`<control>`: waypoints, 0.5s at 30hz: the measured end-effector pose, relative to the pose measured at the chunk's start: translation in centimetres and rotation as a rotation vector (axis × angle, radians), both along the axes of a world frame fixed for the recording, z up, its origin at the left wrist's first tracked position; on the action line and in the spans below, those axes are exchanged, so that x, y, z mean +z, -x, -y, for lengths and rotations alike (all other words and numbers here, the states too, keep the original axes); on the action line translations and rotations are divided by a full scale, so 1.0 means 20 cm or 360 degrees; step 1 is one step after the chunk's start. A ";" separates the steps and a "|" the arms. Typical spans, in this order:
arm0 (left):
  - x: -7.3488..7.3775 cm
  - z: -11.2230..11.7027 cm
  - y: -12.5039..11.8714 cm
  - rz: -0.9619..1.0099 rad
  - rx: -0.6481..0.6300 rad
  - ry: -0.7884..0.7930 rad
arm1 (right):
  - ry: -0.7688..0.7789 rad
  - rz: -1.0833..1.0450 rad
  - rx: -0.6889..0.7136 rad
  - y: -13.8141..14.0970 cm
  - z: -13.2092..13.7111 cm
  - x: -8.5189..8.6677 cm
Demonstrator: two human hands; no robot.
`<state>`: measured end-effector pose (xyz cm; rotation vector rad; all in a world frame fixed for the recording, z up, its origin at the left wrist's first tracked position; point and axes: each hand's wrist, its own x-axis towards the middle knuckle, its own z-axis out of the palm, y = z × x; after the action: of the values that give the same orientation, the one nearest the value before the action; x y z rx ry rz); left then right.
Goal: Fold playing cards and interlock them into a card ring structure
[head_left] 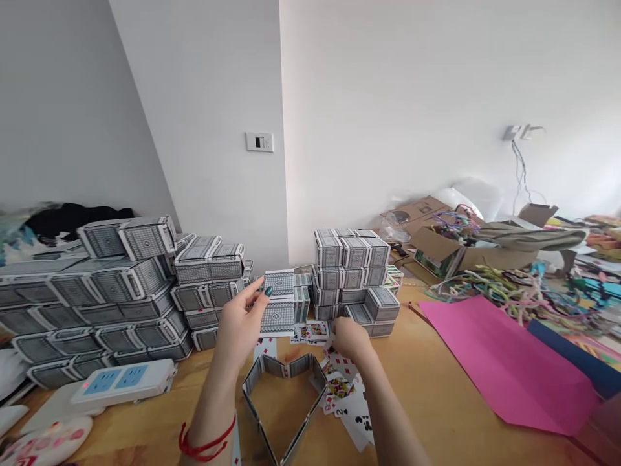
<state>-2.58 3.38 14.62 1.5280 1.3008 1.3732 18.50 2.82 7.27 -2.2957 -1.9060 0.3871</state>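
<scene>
My left hand (242, 317) is closed on a panel of playing cards (280, 304), two grey patterned backs one above the other, pinched at its left edge between thumb and fingers. My right hand (350, 338) is curled down beside the loose face-up playing cards (339, 387); its fingertips are hidden, so whatever they grip cannot be made out. Between my forearms stands a heart-shaped frame (309, 424) made of cards on edge. Behind the right hand rises a stack of card boxes (356, 255). More face-up cards (313, 331) lie between the hands.
Piled card boxes (140, 298) fill the left side, with a shorter stack (208, 259) beside them. In front lies a white power strip (127, 383). At right are a pink sheet (504, 369), tangled colourful cords (509, 285) and an open cardboard box (439, 252).
</scene>
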 end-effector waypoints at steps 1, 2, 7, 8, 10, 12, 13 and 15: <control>0.00 0.00 0.00 0.0045 -0.0003 0.0001 | -0.0060 -0.0032 0.0000 -0.01 0.00 0.02; -0.01 -0.01 0.00 0.0093 -0.0011 0.0004 | -0.0140 -0.0087 0.0000 -0.01 0.00 0.04; -0.02 -0.03 -0.01 0.0325 -0.0066 0.0089 | -0.0790 -0.0798 -0.0061 -0.02 0.03 0.14; -0.02 -0.03 -0.01 0.0359 -0.0075 0.0102 | -0.0860 -0.0997 -0.0064 -0.02 0.05 0.17; -0.03 -0.03 -0.01 0.0413 -0.0089 0.0111 | -0.0857 -0.1468 -0.0034 -0.01 0.09 0.23; -0.03 -0.03 -0.01 0.0464 -0.0109 0.0123 | -0.0827 -0.1960 0.0022 0.00 0.13 0.29; -0.03 -0.03 -0.01 0.0495 -0.0126 0.0138 | -0.0842 -0.2135 0.0040 0.01 0.15 0.32; -0.02 -0.03 -0.01 0.0563 -0.0149 0.0186 | -0.0810 -0.2324 0.0067 0.03 0.20 0.38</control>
<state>-2.33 3.97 14.12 1.1874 1.0567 1.4054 17.96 -1.09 14.82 -0.9884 -1.0331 1.0276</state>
